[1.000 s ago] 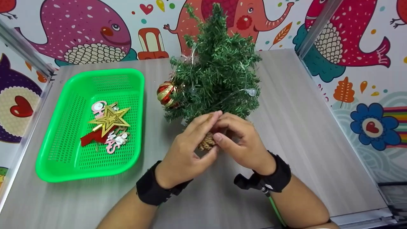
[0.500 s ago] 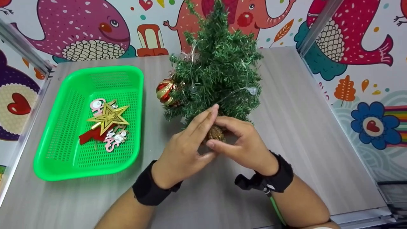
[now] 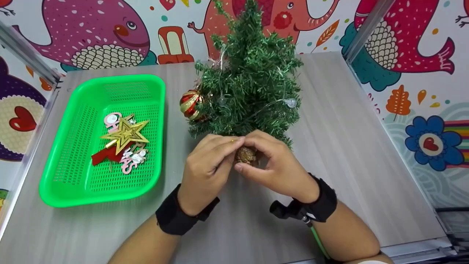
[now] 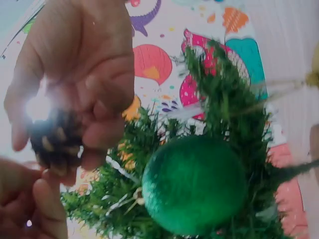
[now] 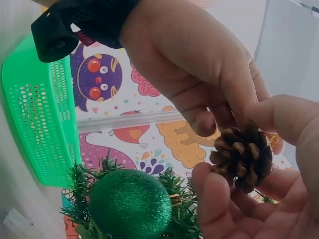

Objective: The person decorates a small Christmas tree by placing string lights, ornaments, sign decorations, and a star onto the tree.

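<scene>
In the head view a brown pine cone (image 3: 245, 155) sits between the two hands, in front of the small Christmas tree (image 3: 253, 77). My right hand (image 3: 276, 163) grips it with curled fingers and thumb, seen plainly around the pine cone (image 5: 243, 157) in the right wrist view. My left hand (image 3: 207, 167) meets the cone's far side, fingertips together. A small gold string (image 5: 273, 141) shows by those fingertips, which seem to pinch it; most is hidden. A glittery green ball (image 4: 194, 184) hangs on the tree, close to both hands.
Left of the tree stands a green basket (image 3: 55, 176) with a gold star (image 3: 127, 135), a red piece (image 3: 106, 156) and pink lettering (image 3: 128, 165) inside. A red-and-gold ball (image 3: 192, 105) and a clear light bulb (image 3: 289, 103) hang on the tree.
My left hand has turned, its fingers bending lower and closer over the cone. The cone has shifted a little between the hands. My right hand stays nearly in place around it.
</scene>
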{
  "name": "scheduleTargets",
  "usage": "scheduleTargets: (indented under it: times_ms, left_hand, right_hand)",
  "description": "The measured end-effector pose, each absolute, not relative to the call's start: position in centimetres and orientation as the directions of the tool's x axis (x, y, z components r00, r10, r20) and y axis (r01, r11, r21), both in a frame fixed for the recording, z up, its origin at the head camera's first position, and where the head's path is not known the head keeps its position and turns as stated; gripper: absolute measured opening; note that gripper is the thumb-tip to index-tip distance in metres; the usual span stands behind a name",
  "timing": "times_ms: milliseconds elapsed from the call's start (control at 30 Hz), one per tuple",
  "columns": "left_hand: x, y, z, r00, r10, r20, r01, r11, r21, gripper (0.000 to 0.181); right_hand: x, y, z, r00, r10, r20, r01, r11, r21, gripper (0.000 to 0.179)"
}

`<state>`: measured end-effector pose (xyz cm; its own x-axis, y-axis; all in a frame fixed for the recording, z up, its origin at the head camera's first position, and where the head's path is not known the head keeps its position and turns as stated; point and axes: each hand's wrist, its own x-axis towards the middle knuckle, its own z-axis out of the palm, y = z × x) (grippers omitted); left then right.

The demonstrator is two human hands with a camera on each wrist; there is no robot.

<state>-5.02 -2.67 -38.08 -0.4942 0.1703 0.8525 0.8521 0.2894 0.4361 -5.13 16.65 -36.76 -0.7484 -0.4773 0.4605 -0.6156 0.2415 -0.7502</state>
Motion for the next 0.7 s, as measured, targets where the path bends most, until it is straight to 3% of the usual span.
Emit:
scheduleTargets:
  times_ms: [200,300,500,700]
  left_hand:
    - [-4.35,-2.28,-38.17,-0.681,0.065,0.729,0.721,0.229,0.654,0.026]
    - [-4.19,-2.25,-38.18,-0.745,0.047,0.666,0.661,0.183,0.727,0.022]
    - [-4.39,-2.44,-37.98,-0.764,0.056,0.643,0.645,0.071,0.761,0.014]
    - [-4.50,-2.70,-37.93,-0.753,0.062,0.655,0.658,0.088,0.748,0.017]
  right_hand:
    - [-5.00,16.24,-36.97,-0.770,-0.491,0.407,-0.591,0.311,-0.744,0.039]
    - [-5.01,16.20,-36.92,-0.781,-0.494,0.382,-0.576,0.331,-0.748,0.037]
    - [-5.09,16.23,-36.89,-0.785,-0.490,0.378,-0.576,0.354,-0.737,0.038]
    - [-5.15,16.28,-36.90,-0.786,-0.489,0.378,-0.581,0.373,-0.724,0.040]
